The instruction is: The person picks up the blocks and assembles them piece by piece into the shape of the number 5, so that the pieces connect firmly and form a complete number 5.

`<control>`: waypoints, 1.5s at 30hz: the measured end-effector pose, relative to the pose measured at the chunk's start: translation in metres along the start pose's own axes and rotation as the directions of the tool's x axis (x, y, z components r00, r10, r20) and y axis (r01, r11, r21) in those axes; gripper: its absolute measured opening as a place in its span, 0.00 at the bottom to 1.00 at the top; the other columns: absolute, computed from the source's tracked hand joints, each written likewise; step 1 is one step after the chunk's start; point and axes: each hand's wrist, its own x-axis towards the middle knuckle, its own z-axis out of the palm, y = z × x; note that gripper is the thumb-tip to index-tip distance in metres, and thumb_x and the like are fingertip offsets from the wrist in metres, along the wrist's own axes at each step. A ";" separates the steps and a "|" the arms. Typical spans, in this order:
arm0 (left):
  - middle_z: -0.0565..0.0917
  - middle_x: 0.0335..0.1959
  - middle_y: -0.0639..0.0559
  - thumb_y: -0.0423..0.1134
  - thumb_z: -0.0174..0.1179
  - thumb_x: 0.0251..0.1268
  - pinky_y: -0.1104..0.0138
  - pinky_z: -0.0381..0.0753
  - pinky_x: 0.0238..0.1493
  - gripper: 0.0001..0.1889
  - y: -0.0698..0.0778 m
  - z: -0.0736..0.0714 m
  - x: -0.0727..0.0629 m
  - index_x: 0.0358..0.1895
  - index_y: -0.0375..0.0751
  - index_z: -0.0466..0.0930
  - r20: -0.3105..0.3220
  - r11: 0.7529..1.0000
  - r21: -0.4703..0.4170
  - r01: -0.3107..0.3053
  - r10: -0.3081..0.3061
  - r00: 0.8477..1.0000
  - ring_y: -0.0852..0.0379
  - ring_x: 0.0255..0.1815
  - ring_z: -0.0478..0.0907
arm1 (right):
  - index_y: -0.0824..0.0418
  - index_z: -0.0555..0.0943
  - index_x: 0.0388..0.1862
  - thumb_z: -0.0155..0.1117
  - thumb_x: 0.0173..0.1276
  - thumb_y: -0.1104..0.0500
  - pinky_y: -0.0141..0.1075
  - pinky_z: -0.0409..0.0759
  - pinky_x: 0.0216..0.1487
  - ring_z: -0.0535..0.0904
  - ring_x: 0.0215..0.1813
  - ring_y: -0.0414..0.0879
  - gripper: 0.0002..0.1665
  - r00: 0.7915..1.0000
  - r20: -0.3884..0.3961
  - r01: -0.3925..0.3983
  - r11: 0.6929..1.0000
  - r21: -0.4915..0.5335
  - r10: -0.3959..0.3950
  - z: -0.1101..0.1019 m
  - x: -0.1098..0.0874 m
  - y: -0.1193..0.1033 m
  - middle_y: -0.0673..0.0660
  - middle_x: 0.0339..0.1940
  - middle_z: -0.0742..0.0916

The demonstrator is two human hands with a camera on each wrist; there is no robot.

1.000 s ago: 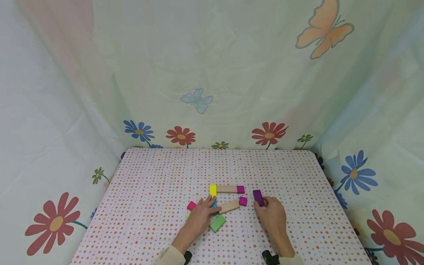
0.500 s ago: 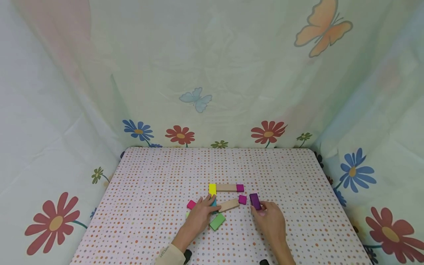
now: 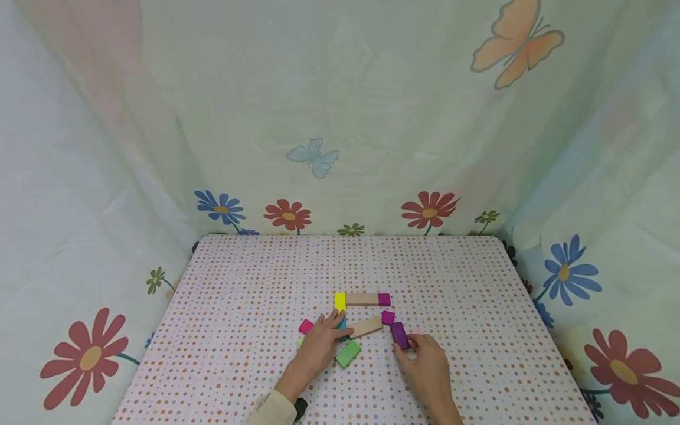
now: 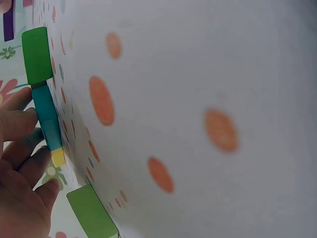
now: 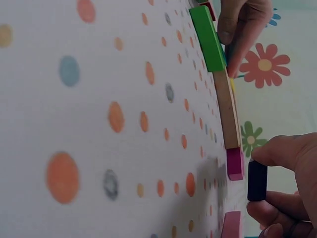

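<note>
My right hand [image 3: 427,366] pinches a purple block [image 3: 400,336] between thumb and fingers. The right wrist view shows this block, nearly black there, a little off the table. Just beyond the block's far end lies a magenta cube [image 3: 388,317], beside a plain wooden block [image 3: 366,326]. My left hand [image 3: 317,345] rests on a blue block [image 3: 342,324], its fingers loosely bent and partly covering it. A yellow block [image 3: 340,300] continues from the blue one. From the yellow block another wooden block [image 3: 362,300] runs right to a second magenta cube [image 3: 384,300].
A green block [image 3: 347,354] lies in front of the left hand's thumb. To that hand's left are a pink block [image 3: 306,326] and a light green block [image 4: 92,210]. The right wrist view has a pale pink block [image 5: 232,225] near the right hand. Flowered curtains surround the dotted table [image 3: 255,271].
My right hand has brought the purple block left and nearer to me, close to the lower magenta cube. The left hand stays on the blue block.
</note>
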 end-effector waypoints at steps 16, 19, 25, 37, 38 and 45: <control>0.73 0.79 0.44 0.26 0.57 0.77 0.45 0.68 0.81 0.22 0.001 -0.001 -0.001 0.65 0.53 0.86 0.009 1.000 -0.009 0.013 -0.013 1.000 0.42 0.83 0.67 | 0.65 0.87 0.47 0.81 0.61 0.47 0.45 0.80 0.43 0.77 0.34 0.45 0.25 0.992 0.123 -0.012 0.995 -0.095 0.023 0.011 -0.012 0.002 0.53 0.34 0.84; 0.73 0.80 0.44 0.26 0.56 0.77 0.44 0.68 0.81 0.23 0.002 0.000 -0.001 0.65 0.53 0.86 0.010 1.000 -0.020 0.019 -0.019 1.000 0.42 0.83 0.67 | 0.66 0.87 0.47 0.81 0.60 0.48 0.46 0.81 0.42 0.78 0.35 0.46 0.26 0.993 0.116 -0.008 0.996 -0.089 0.018 0.012 -0.012 0.003 0.55 0.34 0.85; 0.73 0.79 0.43 0.25 0.57 0.76 0.44 0.68 0.81 0.23 0.002 0.000 -0.002 0.65 0.52 0.86 0.000 1.000 -0.023 0.017 -0.017 1.000 0.41 0.83 0.67 | 0.67 0.87 0.49 0.82 0.61 0.47 0.45 0.81 0.41 0.78 0.34 0.45 0.28 0.993 0.116 -0.011 0.998 -0.069 0.019 0.012 -0.012 0.003 0.55 0.35 0.85; 0.74 0.79 0.44 0.27 0.57 0.78 0.44 0.68 0.81 0.21 0.001 -0.001 0.000 0.65 0.52 0.86 -0.005 1.000 -0.019 0.021 -0.022 1.000 0.42 0.83 0.68 | 0.67 0.86 0.54 0.81 0.62 0.48 0.50 0.84 0.49 0.81 0.39 0.46 0.29 0.979 0.188 -0.088 0.996 0.011 0.084 0.001 -0.012 0.000 0.55 0.38 0.87; 0.74 0.79 0.44 0.27 0.57 0.78 0.44 0.68 0.81 0.21 0.001 -0.001 0.000 0.65 0.52 0.86 -0.004 1.000 -0.016 0.023 -0.023 1.000 0.42 0.83 0.68 | 0.67 0.86 0.54 0.81 0.63 0.49 0.50 0.84 0.49 0.81 0.39 0.47 0.28 0.979 0.187 -0.081 0.997 0.014 0.077 0.001 -0.012 0.001 0.55 0.38 0.87; 0.73 0.80 0.44 0.27 0.57 0.78 0.45 0.67 0.82 0.22 0.001 -0.001 0.000 0.65 0.53 0.86 0.009 1.000 -0.009 0.024 -0.024 1.000 0.43 0.83 0.67 | 0.66 0.86 0.52 0.82 0.62 0.51 0.46 0.81 0.45 0.79 0.37 0.45 0.26 0.979 0.185 -0.096 0.995 0.027 0.089 0.005 -0.011 0.001 0.55 0.38 0.88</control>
